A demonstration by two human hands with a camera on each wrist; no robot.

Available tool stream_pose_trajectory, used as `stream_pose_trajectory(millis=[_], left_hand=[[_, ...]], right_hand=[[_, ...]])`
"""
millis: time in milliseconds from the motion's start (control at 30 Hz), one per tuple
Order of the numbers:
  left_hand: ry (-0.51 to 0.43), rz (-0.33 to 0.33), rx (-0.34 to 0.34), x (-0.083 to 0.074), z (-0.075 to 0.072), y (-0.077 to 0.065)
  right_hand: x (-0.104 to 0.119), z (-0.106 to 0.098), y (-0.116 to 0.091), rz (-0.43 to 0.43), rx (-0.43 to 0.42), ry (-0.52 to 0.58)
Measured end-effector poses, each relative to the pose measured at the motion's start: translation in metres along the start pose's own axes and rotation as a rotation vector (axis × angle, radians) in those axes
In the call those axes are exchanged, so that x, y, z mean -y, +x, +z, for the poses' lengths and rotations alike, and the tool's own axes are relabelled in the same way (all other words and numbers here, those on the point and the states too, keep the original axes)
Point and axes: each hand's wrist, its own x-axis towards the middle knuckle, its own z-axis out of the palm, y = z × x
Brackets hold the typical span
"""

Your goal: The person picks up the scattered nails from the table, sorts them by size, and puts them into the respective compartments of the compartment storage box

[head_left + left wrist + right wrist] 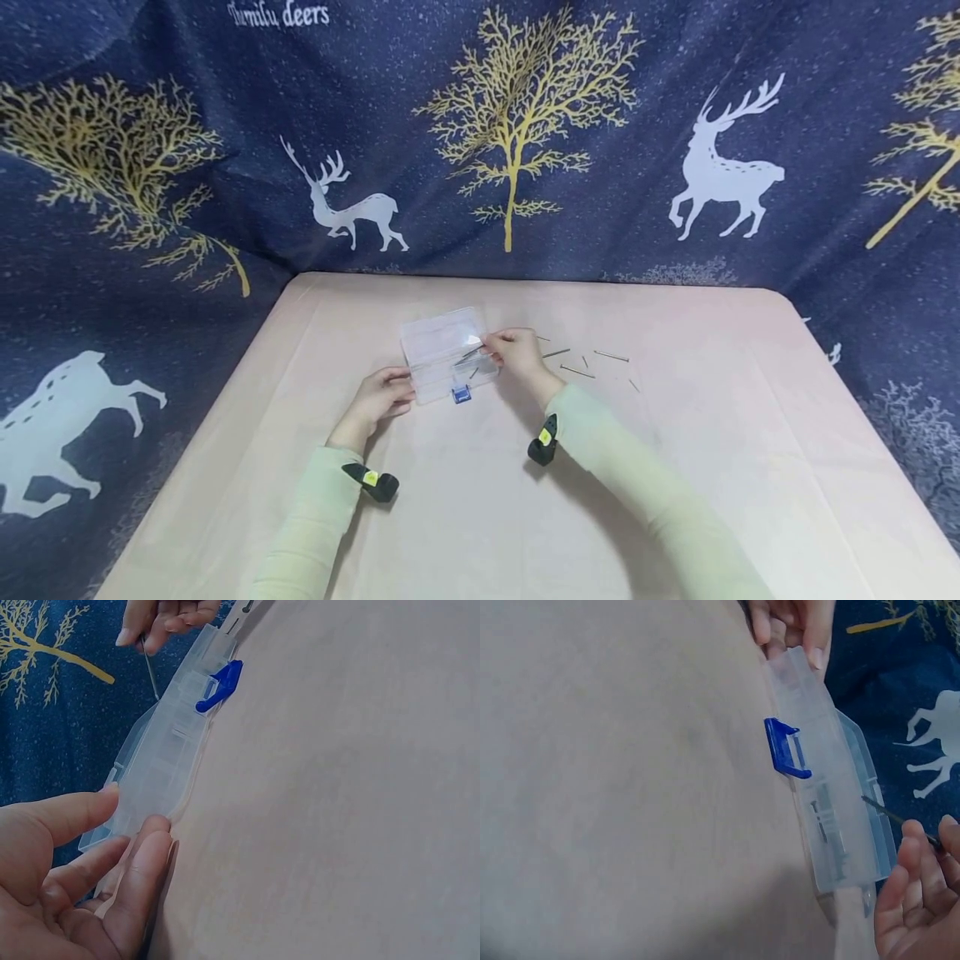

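Note:
A clear plastic organizer box [431, 388] with a blue latch [461, 394] lies on the table, lid [441, 335] raised at the back. My left hand [378, 394] grips its left end; in the left wrist view the thumb is on top and the fingers [150, 855] against the side. My right hand [517, 354] pinches a long thin nail [470, 353], slanting down over the box's right part. In the right wrist view the nail [885, 810] overlaps the box edge, and another nail [819, 820] shows through the front wall.
To the right of the box several loose nails of different lengths lie scattered, among them a long nail [611, 356] and a nearer one [577, 372]. A pale pink cloth covers the table [480, 500]. Behind it hangs a dark blue curtain [600, 217] with deer and trees.

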Motion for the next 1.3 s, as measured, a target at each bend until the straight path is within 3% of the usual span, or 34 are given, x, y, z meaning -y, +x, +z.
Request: stream_pose_trajectory(millis=[333, 700, 1000, 1300], left_hand=[[0.032, -0.005, -0.011, 0.001, 0.0, 0.002], [0.019, -0.018, -0.026, 0.002, 0.002, 0.001], [0.025, -0.011, -0.016, 0.0, 0.001, 0.002], [0.024, -0.016, -0.026, 0.001, 0.001, 0.002]], right_hand=[[-0.002, 0.011, 0.002, 0.026, 0.001, -0.172], [0.005, 0.008, -0.003, -0.147, 0.031, -0.413], [0.005, -0.011, -0.003, -0.179, 0.0, -0.399], [0.0, -0.044, -0.007, -0.248, -0.032, -0.574]])
